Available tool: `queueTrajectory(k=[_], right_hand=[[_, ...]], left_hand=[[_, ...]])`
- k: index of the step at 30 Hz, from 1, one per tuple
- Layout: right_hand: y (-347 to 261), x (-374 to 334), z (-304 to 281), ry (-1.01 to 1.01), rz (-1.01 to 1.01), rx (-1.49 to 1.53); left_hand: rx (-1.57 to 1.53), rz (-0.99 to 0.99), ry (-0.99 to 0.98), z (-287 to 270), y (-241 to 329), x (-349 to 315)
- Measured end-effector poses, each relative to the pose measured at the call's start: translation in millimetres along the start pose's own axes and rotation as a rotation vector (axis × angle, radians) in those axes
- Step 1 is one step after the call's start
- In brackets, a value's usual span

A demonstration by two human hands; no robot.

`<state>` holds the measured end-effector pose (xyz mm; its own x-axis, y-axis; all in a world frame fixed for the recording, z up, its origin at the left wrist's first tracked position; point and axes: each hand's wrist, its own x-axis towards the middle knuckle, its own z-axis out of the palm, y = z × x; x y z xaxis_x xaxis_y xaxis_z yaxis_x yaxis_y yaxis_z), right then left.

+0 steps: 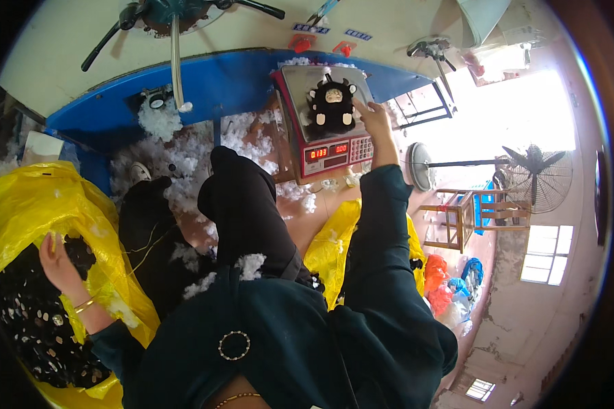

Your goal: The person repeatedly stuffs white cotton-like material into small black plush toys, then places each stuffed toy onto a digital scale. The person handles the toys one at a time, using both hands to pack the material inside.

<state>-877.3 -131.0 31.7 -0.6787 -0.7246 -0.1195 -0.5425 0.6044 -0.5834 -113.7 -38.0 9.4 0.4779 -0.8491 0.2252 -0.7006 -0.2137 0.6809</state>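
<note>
Toy: 1, black plush, tan face, 2 pale feet; it sits on the scale's metal plate.
Scale: 1, red body, silver plate, 2 lit red readouts, 1 keypad at the right of its front.
Right hand: 1, at the toy's right side, fingers partly extended and parted, gripping nothing visible; touching or just beside the toy, can't tell which.
Left hand: 1, at the left yellow bag, fingers bent, yellow showing at the fingertips; can't tell how far closed or whether it grips the bag.
Left bag contents: many black pieces with pale patches, too jumbled to count.
Right-side yellow: plastic on both sides of the right sleeve; 1 bag or 2, can't tell.
Machine: 1 cream body, 2 red knobs in view, blue panel below.
Stuffing: white, uncountable loose clumps on the floor, a few bits on the person's clothes.
Fan: 1, standing, right of the scale, well apart.
Bracelet: 1, gold, left wrist.
</note>
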Motion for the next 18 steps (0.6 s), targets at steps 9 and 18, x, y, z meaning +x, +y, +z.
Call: queueTrajectory(k=[9, 18], right_hand=[[-26, 16, -34, -0.007, 0.166, 0.310], [-64, -8, 71, -0.261, -0.312, -0.075]], left_hand=[[0.590, 0.006, -0.425, 11, -60, -36], [0.728, 0.098, -0.378, -5, -46, -52]])
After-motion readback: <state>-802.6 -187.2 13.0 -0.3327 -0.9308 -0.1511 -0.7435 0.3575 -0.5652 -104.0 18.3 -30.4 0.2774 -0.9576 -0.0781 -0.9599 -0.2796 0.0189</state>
